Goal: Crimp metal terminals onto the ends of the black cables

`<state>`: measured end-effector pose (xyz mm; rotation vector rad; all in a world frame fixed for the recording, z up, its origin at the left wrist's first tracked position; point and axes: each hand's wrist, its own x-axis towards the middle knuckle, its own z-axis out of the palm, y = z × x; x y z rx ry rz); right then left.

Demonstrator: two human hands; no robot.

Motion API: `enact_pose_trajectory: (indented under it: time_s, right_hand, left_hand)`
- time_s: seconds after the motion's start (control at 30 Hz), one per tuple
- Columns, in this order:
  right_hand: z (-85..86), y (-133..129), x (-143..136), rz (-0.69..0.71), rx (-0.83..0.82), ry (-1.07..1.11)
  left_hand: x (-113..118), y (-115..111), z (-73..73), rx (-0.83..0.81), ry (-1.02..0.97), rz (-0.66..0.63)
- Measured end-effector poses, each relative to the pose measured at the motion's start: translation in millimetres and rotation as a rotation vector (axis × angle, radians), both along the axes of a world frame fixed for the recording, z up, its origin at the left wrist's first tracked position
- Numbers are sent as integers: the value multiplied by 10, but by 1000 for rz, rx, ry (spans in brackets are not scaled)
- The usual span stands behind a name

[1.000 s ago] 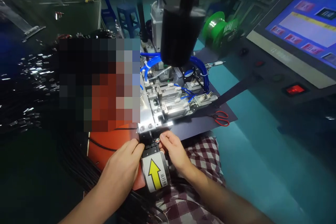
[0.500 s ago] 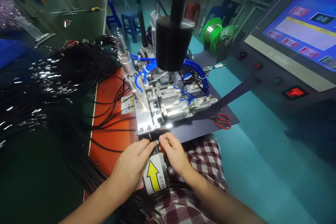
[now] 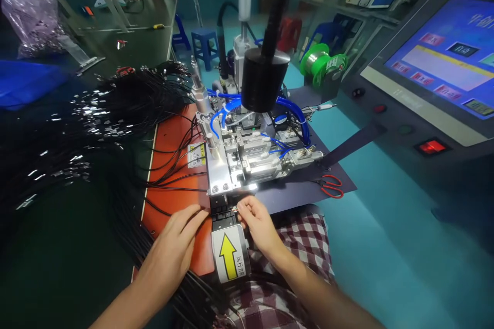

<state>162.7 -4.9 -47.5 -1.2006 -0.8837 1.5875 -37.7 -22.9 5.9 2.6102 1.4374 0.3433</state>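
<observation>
My right hand is closed in a pinch at the front of the machine's black feed track. A small shiny metal piece shows at its fingertips, too small to name. To the left of the track, my left hand hovers over the orange tabletop, its fingers stretched out and its thumb hidden. Black cables run across the tabletop into the machine, one passing under the left hand. Below both hands lies a white label with a yellow arrow on the track's rounded end.
A large heap of black cables lies to the left. Red-handled scissors rest on the dark plate at right. A control panel with a screen stands on the right, near a green solder spool. A black cylinder hangs above the machine.
My left hand has drawn back to the left, away from the track and the right hand. The right hand stays pinched in place. The whole view has shifted slightly.
</observation>
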Motion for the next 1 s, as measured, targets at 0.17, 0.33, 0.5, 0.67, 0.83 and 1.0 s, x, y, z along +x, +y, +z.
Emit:
enact_pose_trajectory:
  time_s: [0.17, 0.33, 0.5, 0.67, 0.83, 1.0]
  right_hand:
    - [-18, -8, -4, -6, 1, 1]
    - [-31, -2, 10, -6, 8, -20]
    - [-36, -23, 85, -114, 3, -49]
    - [-74, -92, 203, -158, 10, -69]
    - [-144, -156, 301, -210, -25, -56]
    - [-124, -176, 318, -231, -30, -62]
  left_hand:
    - [-159, -225, -49, 73, 140, 40]
    - [-101, -229, -56, 114, 158, 57]
    - [-126, -218, -69, 117, 162, 49]
    - [-154, -251, -149, 107, 153, 69]
    - [-169, -254, -171, 90, 172, 70]
    - [-146, -30, -93, 42, 191, 62]
